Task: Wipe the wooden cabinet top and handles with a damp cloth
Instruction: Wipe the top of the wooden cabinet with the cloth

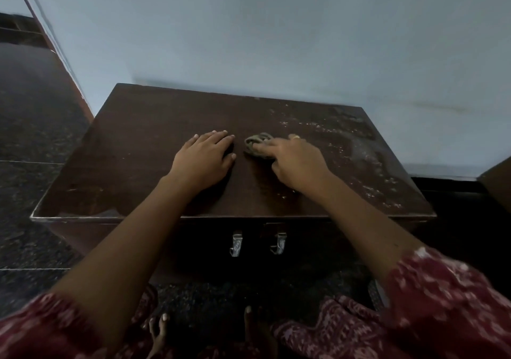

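- Red patterned sleeves (442,303) are filling the 5 and 7 o'clock corners, with bare toes (160,322) showing at 6 o'clock on a dark speckled floor (33,126).
- Both forearms are reaching up from the sleeves onto the dark wooden cabinet top (143,143), which is taking up the middle of the view.
- Left hand (206,155) is lying palm down near the centre of the top, its fingers (221,136) released and stretched flat, holding nothing.
- Right hand (293,162) is sitting just to the 3 o'clock side of the left one, its fingers grasping a bunched greyish cloth (255,141) and pressing it against the wood; a ring (296,137) is showing on one finger.
- Between the two hands the cloth is resting on the top, close to the left fingertips but not touching them.
- White specks (373,159) and a dusty haze are covering the 3 o'clock half of the top, while the 9 o'clock half is looking darker and cleaner.
- Two metal handles (236,244) are hanging side by side on the cabinet front, just under the near edge, between the forearms.
- Along the near edge, the corner at 8 o'clock is showing pale wear.
- A plain pale wall (276,27) is running behind the far edge, touching or nearly touching it.
- A brown door frame (55,46) is slanting down at 10 o'clock, with open floor stretching away on that side of the cabinet.
- At 3 o'clock a dark brown shape is cutting into the frame edge; I cannot tell what it is.
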